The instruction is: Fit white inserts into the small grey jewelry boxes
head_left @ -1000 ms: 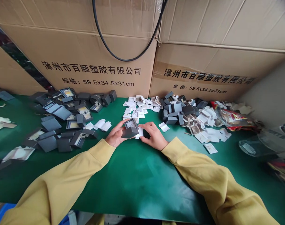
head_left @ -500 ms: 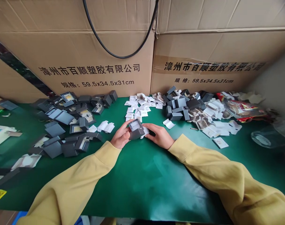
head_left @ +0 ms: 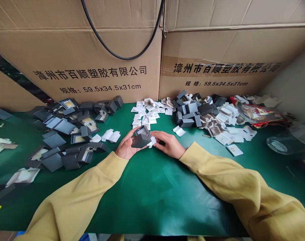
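Left hand (head_left: 126, 145) grasps the small open grey box (head_left: 141, 141), thumb along its near side and fingers reaching beneath. Right hand (head_left: 169, 144) is bent inward, fingertips apparently pinching a white paper piece (head_left: 152, 142) immediately right of the box; exact contact is partly concealed. The box is tilted, raised over the green table (head_left: 152, 194). The left hold presumably steadies it while leaving its right side accessible to the other fingers. Its raised near portion hides part of the interior.

Behind the box lie folded white leaflets (head_left: 146, 113), in loose rows, seemingly set within reach of both hands. Left of it, a heap of dark grey boxes (head_left: 58, 125) lies jumbled, several open. Right of it and farther back stand more grey boxes (head_left: 191, 108), beside scattered white inserts (head_left: 227, 115); a red-edged plastic packet (head_left: 260, 113) and a clear container (head_left: 279, 145) lie well beyond. Printed cartons (head_left: 99, 43) wall off the rear, limiting reach behind the box.
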`<action>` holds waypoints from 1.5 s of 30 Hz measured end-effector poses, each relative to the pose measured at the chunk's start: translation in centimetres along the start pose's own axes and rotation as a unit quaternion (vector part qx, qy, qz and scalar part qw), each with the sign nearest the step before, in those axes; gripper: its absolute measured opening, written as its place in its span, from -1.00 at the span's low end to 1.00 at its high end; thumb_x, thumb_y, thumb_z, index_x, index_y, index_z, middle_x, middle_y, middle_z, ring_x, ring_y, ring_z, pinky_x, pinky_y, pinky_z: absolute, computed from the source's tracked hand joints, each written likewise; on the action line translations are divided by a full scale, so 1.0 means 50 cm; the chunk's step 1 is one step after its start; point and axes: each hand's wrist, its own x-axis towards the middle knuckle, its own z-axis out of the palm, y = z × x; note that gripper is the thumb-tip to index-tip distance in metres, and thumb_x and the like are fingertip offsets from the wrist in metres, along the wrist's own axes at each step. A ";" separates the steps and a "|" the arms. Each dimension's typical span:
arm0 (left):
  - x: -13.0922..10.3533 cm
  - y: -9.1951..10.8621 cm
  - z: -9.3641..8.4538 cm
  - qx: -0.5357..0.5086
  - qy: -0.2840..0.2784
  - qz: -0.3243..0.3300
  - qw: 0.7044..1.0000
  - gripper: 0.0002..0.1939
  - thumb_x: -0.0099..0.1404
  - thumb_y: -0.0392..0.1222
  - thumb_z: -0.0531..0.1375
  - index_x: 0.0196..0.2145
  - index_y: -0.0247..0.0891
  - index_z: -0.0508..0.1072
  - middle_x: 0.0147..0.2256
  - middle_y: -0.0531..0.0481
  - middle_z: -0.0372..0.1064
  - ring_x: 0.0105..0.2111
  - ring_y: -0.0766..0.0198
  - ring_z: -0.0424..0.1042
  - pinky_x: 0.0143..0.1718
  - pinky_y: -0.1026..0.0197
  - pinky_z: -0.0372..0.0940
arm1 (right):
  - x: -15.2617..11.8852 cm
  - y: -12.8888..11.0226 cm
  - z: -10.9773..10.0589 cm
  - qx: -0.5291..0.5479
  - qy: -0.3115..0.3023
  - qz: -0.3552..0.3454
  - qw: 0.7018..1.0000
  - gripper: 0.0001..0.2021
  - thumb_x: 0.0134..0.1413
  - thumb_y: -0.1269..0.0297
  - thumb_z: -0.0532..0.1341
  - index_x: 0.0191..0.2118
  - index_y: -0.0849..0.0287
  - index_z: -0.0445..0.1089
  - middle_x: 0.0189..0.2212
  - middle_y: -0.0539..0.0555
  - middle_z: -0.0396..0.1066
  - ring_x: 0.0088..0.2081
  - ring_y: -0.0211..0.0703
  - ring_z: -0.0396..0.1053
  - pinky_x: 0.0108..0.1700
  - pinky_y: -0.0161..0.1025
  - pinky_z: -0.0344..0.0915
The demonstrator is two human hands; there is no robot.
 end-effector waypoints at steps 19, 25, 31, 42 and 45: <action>-0.004 0.005 0.006 0.027 -0.053 -0.015 0.998 -0.18 -0.06 0.09 0.25 0.12 -0.18 0.08 -0.01 -0.23 0.25 -0.03 -0.07 0.28 -0.07 -0.05 0.20 | 0.003 -0.002 -0.003 -0.017 -0.035 -0.014 0.999 -0.59 0.00 0.18 0.18 -0.01 0.14 0.20 -0.10 0.15 0.24 -0.42 -0.29 0.27 -0.37 -0.26 0.37; 0.002 -0.003 0.012 0.079 -0.010 0.052 0.995 -0.14 -0.08 0.10 0.26 0.12 -0.25 0.06 0.00 -0.26 0.22 0.01 -0.08 0.23 0.00 -0.08 0.14 | 0.007 -0.004 -0.004 -0.101 -0.001 -0.011 0.995 -0.59 -0.04 0.22 0.20 -0.03 0.14 0.21 -0.17 0.13 0.28 -0.13 -0.07 0.23 -0.11 -0.10 0.29; 0.001 -0.001 0.018 0.306 0.122 0.088 0.940 -0.07 -0.10 -0.06 0.31 0.17 -0.14 -0.06 0.06 -0.20 0.14 -0.02 0.00 0.25 -0.13 0.04 0.27 | 0.011 0.004 -0.007 -0.158 0.051 0.033 0.986 -0.63 -0.11 0.26 0.23 -0.10 0.19 0.26 -0.21 0.15 0.29 -0.18 -0.01 0.21 -0.13 -0.03 0.26; -0.006 -0.003 -0.001 0.591 0.128 0.162 0.780 -0.11 -0.27 0.06 0.37 0.07 -0.08 0.21 -0.04 -0.11 0.21 0.00 -0.11 0.15 0.02 -0.05 0.10 | 0.010 0.015 -0.003 -0.127 0.078 0.081 0.986 -0.61 -0.04 0.23 0.20 -0.05 0.16 0.24 -0.16 0.15 0.34 -0.12 0.00 0.25 -0.09 -0.02 0.26; -0.003 0.001 -0.004 0.656 0.112 0.184 0.724 -0.09 -0.27 0.16 0.34 0.07 -0.10 0.22 -0.10 -0.15 0.23 -0.04 -0.13 0.16 -0.02 -0.05 0.12 | 0.011 0.014 -0.004 -0.132 0.083 0.080 0.984 -0.61 -0.05 0.23 0.21 -0.05 0.16 0.25 -0.15 0.14 0.35 -0.11 0.01 0.22 -0.07 -0.01 0.24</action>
